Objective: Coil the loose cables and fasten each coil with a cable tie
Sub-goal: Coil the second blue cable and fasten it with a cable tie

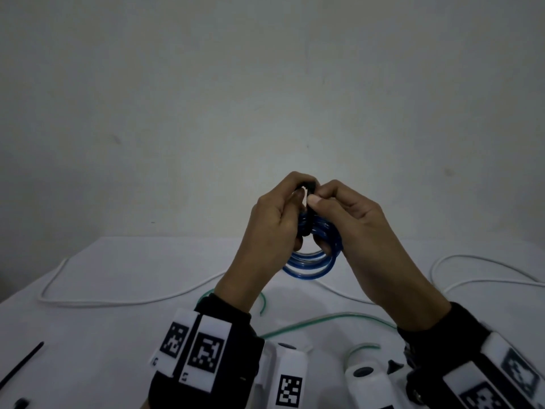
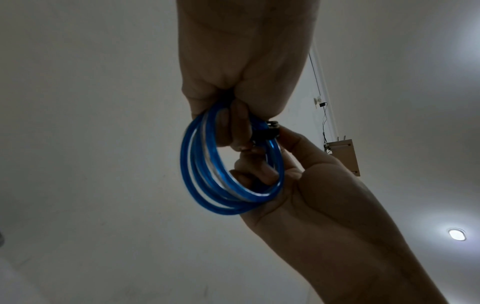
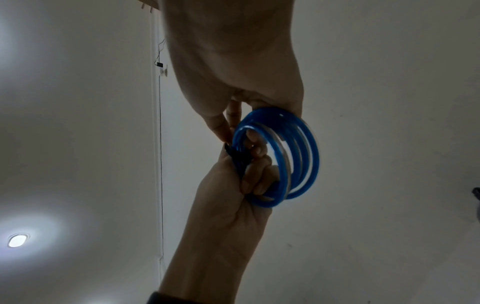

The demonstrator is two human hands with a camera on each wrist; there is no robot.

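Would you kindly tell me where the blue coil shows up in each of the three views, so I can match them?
Head: blue coil just below centre, hanging between the left hand and right hand, above the table.
Left wrist: centre, at, below the left hand's knuckles.
Right wrist: right of centre, at.
Shared landmark: the black tie around the coil's top, where both hands meet.
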